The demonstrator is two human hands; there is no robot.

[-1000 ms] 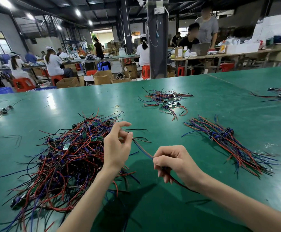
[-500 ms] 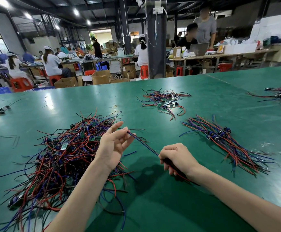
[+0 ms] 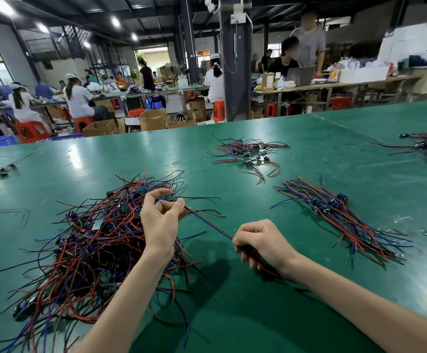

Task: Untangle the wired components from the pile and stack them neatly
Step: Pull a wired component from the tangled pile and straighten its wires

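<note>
Green tabletop (image 3: 258,314), tangled pile of red, blue and black wired components (image 3: 85,250) at left, partly hidden by the left forearm, left hand (image 3: 160,225) pinching one taut red-and-blue wire pair (image 3: 211,224), right hand (image 3: 263,244) fisted round its other end, aligned stack of wired components (image 3: 339,217) at right, looser cluster of wires (image 3: 248,154) beyond.

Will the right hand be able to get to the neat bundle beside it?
Probably yes. The neat bundle lies just right of the right hand, with only bare table between them, though that hand is gripping wires.
</note>
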